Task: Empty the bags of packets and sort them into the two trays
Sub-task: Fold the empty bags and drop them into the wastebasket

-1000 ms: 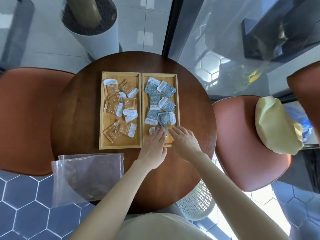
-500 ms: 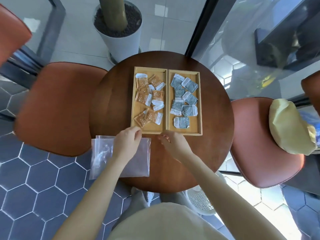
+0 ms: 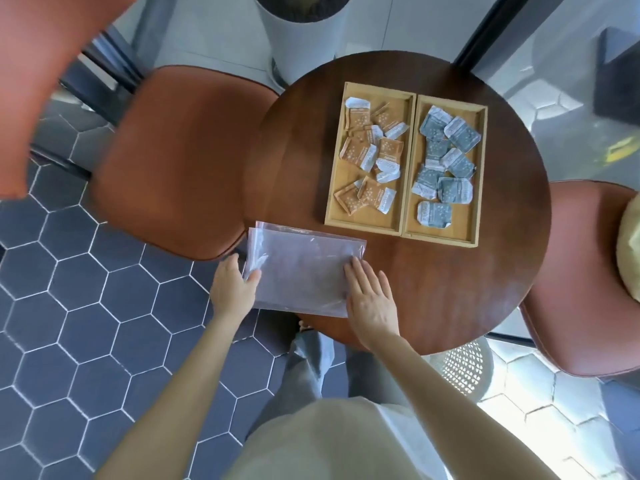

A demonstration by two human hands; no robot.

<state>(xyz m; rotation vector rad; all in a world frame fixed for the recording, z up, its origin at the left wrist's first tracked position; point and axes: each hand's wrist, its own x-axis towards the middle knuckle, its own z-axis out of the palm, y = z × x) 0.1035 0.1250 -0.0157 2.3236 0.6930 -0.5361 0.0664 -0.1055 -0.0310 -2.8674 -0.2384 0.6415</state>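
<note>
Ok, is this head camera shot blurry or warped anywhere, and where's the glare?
Head view: the orange chair back at upper left is smeared; wide-angle bending curves the round dark wooden table; sunlight blows out the floor at lower right; the clear plastic bags show faint sheen.

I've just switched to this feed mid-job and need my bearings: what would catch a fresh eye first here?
Two wooden trays sit side by side on the round dark table, the left one holding orange packets, the right one blue-grey packets. Nearer the person, clear plastic bags lie flat at the table's edge, seemingly empty, with the left hand at their left side and the right hand flat on their right.
</note>
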